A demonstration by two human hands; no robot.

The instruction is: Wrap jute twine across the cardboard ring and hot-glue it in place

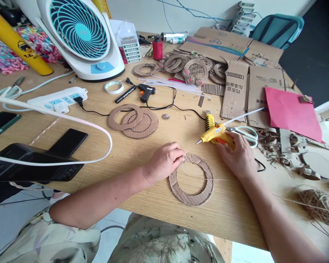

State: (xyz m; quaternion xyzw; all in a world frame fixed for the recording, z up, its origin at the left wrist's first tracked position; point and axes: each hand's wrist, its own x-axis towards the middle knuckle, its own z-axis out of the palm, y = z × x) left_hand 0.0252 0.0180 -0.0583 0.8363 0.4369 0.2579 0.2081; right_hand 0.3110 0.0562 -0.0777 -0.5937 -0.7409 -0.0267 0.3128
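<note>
A flat cardboard ring point(205, 186) lies on the table in front of me. At its upper left edge my left hand point(167, 159) is closed in a pinch on a thin strand of twine point(182, 164), which curls across the ring's opening and trails off to the right. My right hand point(238, 155) is wrapped around the handle of a yellow glue gun point(212, 133). The gun's nozzle points left, above the ring, and a clear glue stick point(244, 116) juts from its back. Scissors point(246, 134) with pale green handles lie just behind my right hand.
Another cardboard ring point(117, 122) overlaps a cardboard disc point(150, 126). A black glue gun point(147, 93), a tape roll point(113, 87) and a power strip point(57, 99) lie behind. A fan point(98, 69) stands at back left. A pink sheet point(290, 111) and a twine bundle point(318, 204) are on the right.
</note>
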